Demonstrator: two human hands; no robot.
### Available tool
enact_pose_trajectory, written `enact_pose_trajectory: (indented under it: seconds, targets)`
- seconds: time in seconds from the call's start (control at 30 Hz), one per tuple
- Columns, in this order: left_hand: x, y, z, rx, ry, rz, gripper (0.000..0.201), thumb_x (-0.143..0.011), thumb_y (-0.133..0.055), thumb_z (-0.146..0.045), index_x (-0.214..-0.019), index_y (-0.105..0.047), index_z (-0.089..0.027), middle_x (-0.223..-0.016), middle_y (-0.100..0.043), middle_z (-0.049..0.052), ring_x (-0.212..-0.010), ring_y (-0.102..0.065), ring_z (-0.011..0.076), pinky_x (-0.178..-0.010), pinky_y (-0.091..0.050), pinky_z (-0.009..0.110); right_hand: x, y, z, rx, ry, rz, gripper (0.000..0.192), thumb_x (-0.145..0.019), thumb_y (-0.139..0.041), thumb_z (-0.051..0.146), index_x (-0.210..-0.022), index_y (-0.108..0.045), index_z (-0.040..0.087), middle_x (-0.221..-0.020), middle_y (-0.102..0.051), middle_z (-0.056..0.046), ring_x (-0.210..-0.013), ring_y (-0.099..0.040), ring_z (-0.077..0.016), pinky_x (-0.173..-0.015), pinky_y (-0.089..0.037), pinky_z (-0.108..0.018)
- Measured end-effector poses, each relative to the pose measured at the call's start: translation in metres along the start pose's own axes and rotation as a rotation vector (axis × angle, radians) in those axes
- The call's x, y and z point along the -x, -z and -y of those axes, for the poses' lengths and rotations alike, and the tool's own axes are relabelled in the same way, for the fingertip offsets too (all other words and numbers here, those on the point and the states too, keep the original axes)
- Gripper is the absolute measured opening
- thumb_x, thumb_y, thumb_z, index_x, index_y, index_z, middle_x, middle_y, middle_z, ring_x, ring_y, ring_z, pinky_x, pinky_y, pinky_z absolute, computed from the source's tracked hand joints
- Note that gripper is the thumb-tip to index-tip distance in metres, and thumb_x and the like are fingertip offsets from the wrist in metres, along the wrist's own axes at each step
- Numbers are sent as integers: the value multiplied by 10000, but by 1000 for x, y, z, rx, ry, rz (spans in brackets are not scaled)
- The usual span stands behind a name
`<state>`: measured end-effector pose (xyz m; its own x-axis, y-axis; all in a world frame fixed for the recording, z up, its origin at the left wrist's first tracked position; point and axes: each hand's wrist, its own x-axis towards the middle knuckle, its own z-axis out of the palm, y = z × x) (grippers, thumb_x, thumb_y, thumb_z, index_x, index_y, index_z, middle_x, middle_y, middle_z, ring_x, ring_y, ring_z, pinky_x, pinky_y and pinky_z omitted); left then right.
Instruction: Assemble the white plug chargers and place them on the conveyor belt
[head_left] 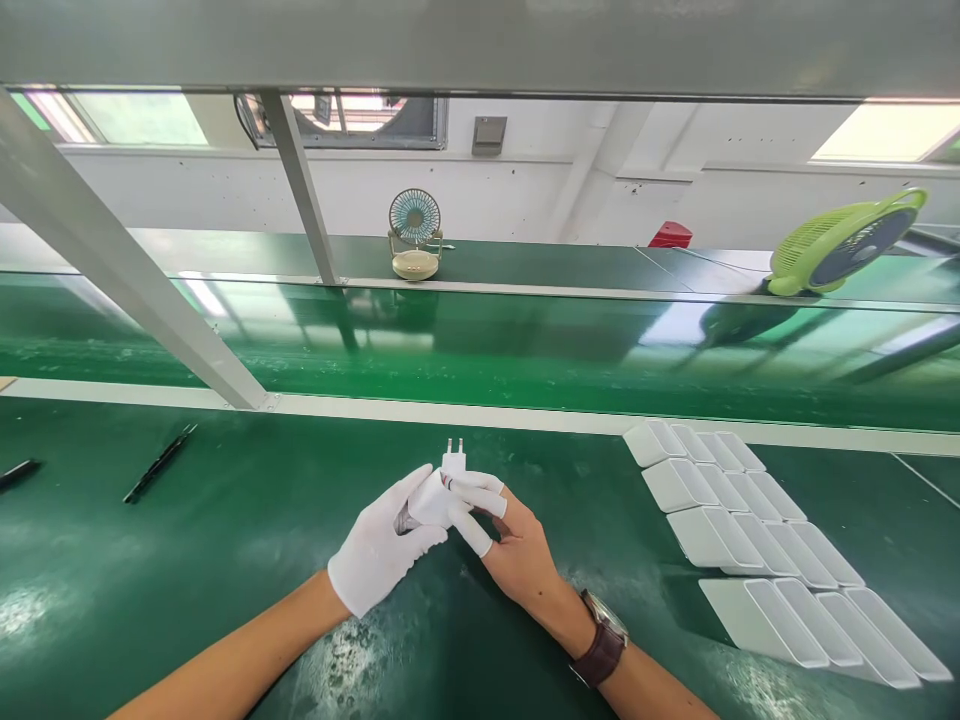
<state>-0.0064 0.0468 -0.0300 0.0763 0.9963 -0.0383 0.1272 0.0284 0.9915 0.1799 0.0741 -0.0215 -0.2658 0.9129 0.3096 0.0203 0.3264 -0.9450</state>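
A white plug-in charger (431, 503) with two metal pins pointing away from me is held between my hands above the green bench. My left hand (379, 545), in a white glove, is closed around its left side. White finger covers sit on several fingers of my right hand (506, 535), whose fingertips press against the charger's right side. A small dark and reddish detail shows by those fingertips, too small to make out. The glove and the fingers hide part of the charger.
Rows of white, box-like plastic pieces (750, 540) stand at the right. Two black pens, one whole (160, 463) and one cut off by the frame (19, 472), lie at the left. Beyond a green conveyor belt (480, 350) stand a small fan (415, 235) and a green fan (844, 240).
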Motion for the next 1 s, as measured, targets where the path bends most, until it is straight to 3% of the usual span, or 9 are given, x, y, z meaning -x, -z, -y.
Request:
enact_pose_trajectory:
  seconds: [0.07, 0.17, 0.27, 0.57, 0.73, 0.87, 1.0]
  targets:
    - [2, -1, 3, -33, -95, -49, 633, -799, -688, -209, -1393, -474, -256, -1203, -680, 71, -935, -714, 203, -811, -634, 361, -3, -1, 2, -224, -200, 0, 287, -861, -723, 342, -1140, -718, 273, -1220, -687, -86, -1078, -658, -249, -920, -572, -410]
    - [4, -2, -1, -160, -308, -89, 658, -746, -733, -175, -1356, -500, -259, -1353, -581, 108, -1135, -644, 260, -848, -617, 377, -7, -4, 8, -544, -467, 41, 357, -829, -760, 403, -1140, -708, 237, -1152, -715, -87, -1031, -672, -257, -877, -578, -432]
    - [6, -1, -10, -263, -432, -92, 639, -760, -725, -171, -1357, -513, -255, -1391, -559, 123, -1210, -599, 282, -859, -604, 379, -9, -5, 14, -710, -603, 92, 359, -818, -777, 389, -1121, -716, 207, -1124, -721, -86, -1007, -676, -244, -876, -564, -415]
    - [4, 6, -18, -302, -441, -182, 274, -953, -514, -193, -1166, -673, -256, -1202, -711, 56, -1055, -694, 193, -865, -604, 300, -8, -3, 14, -749, -692, 147, 341, -805, -802, 353, -1100, -736, 194, -1066, -721, -72, -868, -678, -176, -832, -542, -358]
    - [6, 5, -22, -281, -443, -149, 345, -974, -471, -198, -1283, -609, -265, -1267, -683, 59, -1042, -698, 186, -855, -615, 300, -11, -3, 13, -785, -720, 146, 334, -819, -788, 357, -1093, -739, 173, -972, -725, -64, -770, -644, -134, -723, -537, -286]
    - [8, -1, -23, -303, -474, -107, 509, -900, -624, -222, -1393, -502, -265, -1361, -620, 93, -1123, -665, 224, -871, -614, 333, -11, -2, 11, -804, -724, 144, 353, -837, -765, 400, -1098, -734, 164, -919, -729, -61, -710, -629, -128, -671, -529, -264]
    - [9, -4, -23, -367, -503, -165, 588, -830, -702, -241, -1382, -500, -253, -1339, -622, 108, -1140, -653, 258, -922, -596, 403, -10, -2, 10, -798, -736, 162, 378, -846, -751, 424, -1117, -725, 162, -890, -731, -63, -714, -643, -141, -642, -525, -254]
